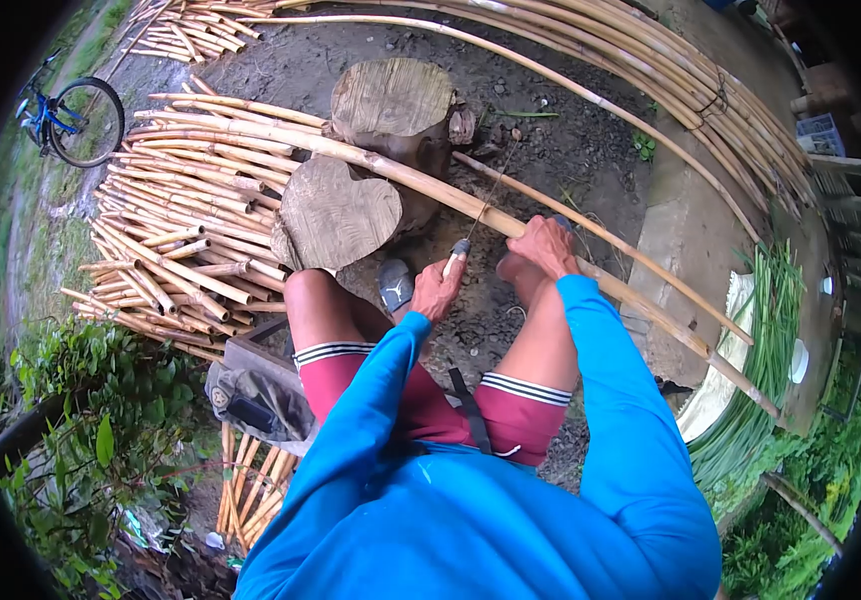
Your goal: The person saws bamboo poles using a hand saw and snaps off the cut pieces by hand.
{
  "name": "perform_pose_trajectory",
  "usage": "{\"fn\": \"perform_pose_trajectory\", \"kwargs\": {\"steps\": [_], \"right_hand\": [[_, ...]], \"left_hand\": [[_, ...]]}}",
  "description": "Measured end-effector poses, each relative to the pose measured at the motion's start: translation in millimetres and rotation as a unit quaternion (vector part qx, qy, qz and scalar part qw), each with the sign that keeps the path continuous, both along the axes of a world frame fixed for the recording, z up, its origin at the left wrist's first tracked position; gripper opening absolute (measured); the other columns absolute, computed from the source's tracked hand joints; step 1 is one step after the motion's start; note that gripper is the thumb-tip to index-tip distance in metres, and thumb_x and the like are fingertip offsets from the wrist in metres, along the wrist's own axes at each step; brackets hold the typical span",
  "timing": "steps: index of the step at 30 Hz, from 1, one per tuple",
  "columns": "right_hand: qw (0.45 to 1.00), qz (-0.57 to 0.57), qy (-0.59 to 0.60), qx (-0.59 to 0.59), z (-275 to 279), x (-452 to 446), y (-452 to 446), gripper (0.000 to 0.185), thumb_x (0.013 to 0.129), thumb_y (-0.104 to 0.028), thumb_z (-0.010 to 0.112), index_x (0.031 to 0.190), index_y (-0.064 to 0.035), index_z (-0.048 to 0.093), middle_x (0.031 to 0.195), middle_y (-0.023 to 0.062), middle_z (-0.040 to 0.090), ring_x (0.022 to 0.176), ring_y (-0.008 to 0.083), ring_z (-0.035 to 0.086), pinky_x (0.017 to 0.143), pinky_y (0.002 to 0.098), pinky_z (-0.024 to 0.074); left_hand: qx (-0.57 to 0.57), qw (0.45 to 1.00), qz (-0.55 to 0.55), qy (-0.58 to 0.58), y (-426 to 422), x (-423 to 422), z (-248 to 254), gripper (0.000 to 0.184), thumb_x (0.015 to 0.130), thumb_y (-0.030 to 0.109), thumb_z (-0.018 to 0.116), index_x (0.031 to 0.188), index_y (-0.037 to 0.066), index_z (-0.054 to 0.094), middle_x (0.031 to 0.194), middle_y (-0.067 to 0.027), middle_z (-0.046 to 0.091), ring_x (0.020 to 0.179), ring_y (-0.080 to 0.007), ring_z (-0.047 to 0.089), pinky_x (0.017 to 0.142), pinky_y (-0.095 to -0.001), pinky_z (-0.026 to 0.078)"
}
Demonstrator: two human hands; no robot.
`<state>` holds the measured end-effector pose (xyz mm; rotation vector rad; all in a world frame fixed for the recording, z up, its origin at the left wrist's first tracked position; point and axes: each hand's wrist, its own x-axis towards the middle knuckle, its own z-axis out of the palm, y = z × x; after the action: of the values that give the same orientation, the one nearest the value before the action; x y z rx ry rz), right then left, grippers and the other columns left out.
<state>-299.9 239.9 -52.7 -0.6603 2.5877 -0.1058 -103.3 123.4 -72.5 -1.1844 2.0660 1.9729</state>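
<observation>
My left hand (438, 291) is closed round the handle of a thin-bladed tool (458, 254), whose exact kind I cannot make out. Its narrow blade runs up and right across a long bamboo pole (431, 184). On that pole, just right of the blade, my right hand (545, 247) grips from above. The pole slants from the upper left, past two cut tree stumps, to the lower right. One stump (339, 212) has a notched top; the other stump (394, 98) stands behind it. A thinner bamboo pole (606, 235) lies nearly alongside, beyond my right hand.
Short cut bamboo pieces (191, 215) are piled at the left. Long bamboo poles (641, 50) lie along the upper right. Green stalks (771, 340) rest beside a pale sack (719, 385). A blue bicycle (69, 122) stands far left. A grey bag (266, 400) sits by my left leg.
</observation>
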Motion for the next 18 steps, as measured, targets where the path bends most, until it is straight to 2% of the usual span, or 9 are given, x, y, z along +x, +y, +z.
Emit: {"fn": "perform_pose_trajectory", "kwargs": {"steps": [2, 3, 5, 8, 10, 15, 17, 18], "right_hand": [[1.0, -0.003, 0.0, -0.002, -2.2, -1.2, 0.1, 0.047, 0.07, -0.038, 0.067, 0.095, 0.0009, 0.072, 0.098, 0.0287, 0.067, 0.095, 0.044, 0.065, 0.085, 0.0482, 0.053], [1.0, -0.003, -0.003, -0.003, -2.9, -1.3, 0.4, 0.047, 0.07, -0.038, 0.067, 0.095, 0.0009, 0.072, 0.098, 0.0287, 0.067, 0.096, 0.0438, 0.065, 0.085, 0.048, 0.053], [1.0, -0.002, -0.005, -0.005, -3.3, -1.4, 0.6, 0.047, 0.07, -0.038, 0.067, 0.095, 0.0009, 0.072, 0.098, 0.0286, 0.067, 0.096, 0.0435, 0.065, 0.085, 0.0477, 0.053], [1.0, -0.002, -0.005, -0.008, 0.1, -1.1, -0.5, 0.047, 0.07, -0.038, 0.067, 0.095, 0.001, 0.072, 0.098, 0.0288, 0.067, 0.097, 0.0433, 0.065, 0.086, 0.0474, 0.053], [0.999, -0.023, -0.036, 0.005, 4.9, -1.4, -2.3, 0.045, 0.068, -0.035, 0.066, 0.099, -0.0021, 0.073, 0.107, 0.0267, 0.066, 0.105, 0.0437, 0.063, 0.094, 0.0473, 0.0492], [0.999, -0.021, -0.026, 0.004, 0.2, -0.6, -1.7, 0.045, 0.068, -0.035, 0.066, 0.098, -0.0018, 0.073, 0.107, 0.0268, 0.066, 0.105, 0.0438, 0.063, 0.093, 0.0472, 0.0491], [1.0, -0.016, -0.021, 0.006, -2.2, -1.3, -1.3, 0.045, 0.069, -0.035, 0.067, 0.097, -0.0017, 0.073, 0.107, 0.0269, 0.066, 0.105, 0.0443, 0.062, 0.093, 0.0471, 0.049], [1.0, -0.004, -0.01, 0.0, -0.2, -1.2, -1.2, 0.046, 0.07, -0.037, 0.067, 0.097, -0.0006, 0.072, 0.103, 0.0282, 0.066, 0.101, 0.044, 0.064, 0.09, 0.0474, 0.0509]], "left_hand": [[-0.087, 0.995, -0.031, -0.038, -0.5, -1.3, 6.8, 0.057, 0.093, 0.054, 0.049, 0.086, -0.001, 0.065, 0.073, -0.0173, 0.065, 0.073, -0.0293, 0.064, 0.069, -0.0401, 0.048], [-0.085, 0.995, -0.03, -0.039, 0.5, -1.8, 8.3, 0.057, 0.093, 0.054, 0.049, 0.086, -0.001, 0.065, 0.073, -0.0173, 0.065, 0.073, -0.0293, 0.064, 0.069, -0.0401, 0.048], [-0.087, 0.994, -0.022, -0.058, 2.3, -3.2, 12.1, 0.057, 0.092, 0.054, 0.049, 0.088, 0.0, 0.066, 0.081, -0.0221, 0.067, 0.083, -0.0371, 0.066, 0.076, -0.0435, 0.049], [-0.104, 0.992, -0.027, -0.062, 0.5, -3.9, 0.5, 0.055, 0.091, 0.053, 0.051, 0.089, 0.0, 0.065, 0.082, -0.0233, 0.067, 0.085, -0.0385, 0.066, 0.076, -0.0445, 0.049], [-0.093, 0.993, -0.029, -0.067, 0.6, -4.8, -0.4, 0.054, 0.089, 0.052, 0.053, 0.089, -0.001, 0.066, 0.082, -0.0238, 0.067, 0.085, -0.0391, 0.066, 0.077, -0.045, 0.049], [-0.057, 0.992, -0.04, -0.106, 0.5, -6.2, -0.3, 0.052, 0.081, 0.048, 0.059, 0.09, -0.003, 0.067, 0.082, -0.0265, 0.066, 0.085, -0.0408, 0.067, 0.077, -0.0463, 0.05], [-0.117, 0.986, -0.037, -0.112, 4.1, -5.5, -1.5, 0.049, 0.083, 0.046, 0.058, 0.084, -0.003, 0.065, 0.073, -0.0184, 0.065, 0.069, -0.0328, 0.065, 0.066, -0.0438, 0.048], [-0.115, 0.986, -0.036, -0.114, 3.0, -5.1, -4.1, 0.049, 0.083, 0.046, 0.058, 0.084, -0.003, 0.065, 0.073, -0.0184, 0.065, 0.069, -0.0328, 0.065, 0.066, -0.0438, 0.048]]}}
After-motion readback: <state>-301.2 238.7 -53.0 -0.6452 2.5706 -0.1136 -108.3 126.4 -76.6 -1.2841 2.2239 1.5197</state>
